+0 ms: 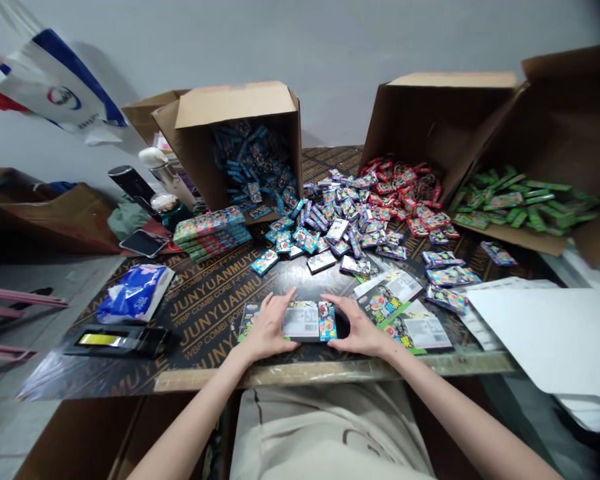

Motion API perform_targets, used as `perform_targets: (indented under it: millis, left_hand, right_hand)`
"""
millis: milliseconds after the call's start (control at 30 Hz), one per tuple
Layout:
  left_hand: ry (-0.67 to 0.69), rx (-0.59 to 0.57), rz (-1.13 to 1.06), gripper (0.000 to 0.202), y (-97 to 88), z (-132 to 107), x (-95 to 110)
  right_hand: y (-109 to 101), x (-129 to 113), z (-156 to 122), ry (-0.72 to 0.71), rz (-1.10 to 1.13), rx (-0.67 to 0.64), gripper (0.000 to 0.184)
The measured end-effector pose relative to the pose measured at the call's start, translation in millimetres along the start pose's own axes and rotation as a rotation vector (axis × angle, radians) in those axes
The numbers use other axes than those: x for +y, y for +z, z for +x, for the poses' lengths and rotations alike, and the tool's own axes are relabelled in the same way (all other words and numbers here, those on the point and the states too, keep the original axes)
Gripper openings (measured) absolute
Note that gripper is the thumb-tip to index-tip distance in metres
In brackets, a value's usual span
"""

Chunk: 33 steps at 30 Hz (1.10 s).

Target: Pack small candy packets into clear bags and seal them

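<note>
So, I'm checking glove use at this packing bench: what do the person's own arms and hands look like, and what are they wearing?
The left hand and right hand are bare, with no gloves, and no ring shows. The left forearm and right forearm are bare too, with no sleeves, watch or bracelet. A pale beige top with a dark curved marking covers the torso.

The black plywood tabletop (pixel 207 313) is printed "JUNYUANMUYE" and "WBP COMBI CORE" in gold lettering.
</note>
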<state>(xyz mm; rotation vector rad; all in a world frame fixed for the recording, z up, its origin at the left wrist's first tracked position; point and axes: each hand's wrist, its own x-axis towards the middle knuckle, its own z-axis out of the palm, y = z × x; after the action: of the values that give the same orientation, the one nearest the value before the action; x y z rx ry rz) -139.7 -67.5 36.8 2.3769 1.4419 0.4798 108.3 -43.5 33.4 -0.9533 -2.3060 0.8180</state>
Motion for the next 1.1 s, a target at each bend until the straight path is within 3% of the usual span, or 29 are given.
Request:
perform_targets:
  millis: [100,233,367,433,533,633,700,767,833,900,967,1033,1100]
  left_hand:
    - [-0.005,0.027,-0.012,0.103,-3.5,2.4,2.9]
    - [-0.079,0.117,-0.060,0.101,-9.5,10.8,7.8]
    - [-0.080,0.133,-0.105,0.103,-7.9,20.3,13.7]
    - [-0.077,0.128,-0.086,0.103,-3.8,22.1,11.8]
    - [-0.089,0.077,-0.012,0.098,3.2,18.9,0.5]
    - [-0.120,0.018,0.003,0.089,6.9,13.9,-10.1]
    - [-0.175,0.072,-0.066,0.082,6.1,14.2,-7.8]
    - [-0.276,0.210,-0.252,0.073,3.6,19.3,4.3]
    - [-0.400,0.312,-0.597,0.062,1.2,28.6,22.4]
    - [-0.502,0.296,-1.027,0.050,0.2,39.5,39.6]
    - [-0.569,0.262,-1.341,0.041,0.5,47.8,50.5]
    - [-0.611,0.261,-1.456,0.035,0.5,51.3,53.9]
    - [-0.629,0.234,-1.454,0.030,-0.3,50.7,53.0]
  right_hand:
    - [-5.3,2.9,4.0,-0.023,-0.023,0.011,0.086]
    - [-3.5,-7.1,2.5,0.071,-0.092,0.205,0.087]
    - [-1.2,-15.0,3.5,0.035,-0.121,0.116,0.065]
    - [-9.4,-1.8,10.6,0.084,-0.218,0.201,0.059]
    - [-33.2,37.7,26.4,0.329,-0.460,0.373,0.057]
    - [-55.8,70.1,38.2,0.450,-0.551,0.293,0.062]
    - [-61.3,72.6,41.5,0.409,-0.467,0.264,0.062]
    - [-56.4,59.0,41.4,0.368,-0.251,0.291,0.057]
    - [-42.9,35.7,38.4,0.380,0.123,0.281,0.048]
    - [-26.0,11.6,32.6,0.431,0.555,0.186,0.041]
    - [-12.6,-6.3,24.6,0.476,0.850,0.081,0.045]
    - [-7.5,-15.3,16.2,0.458,0.872,0.077,0.046]
    - [-10.8,-17.7,9.1,0.353,0.668,0.157,0.053]
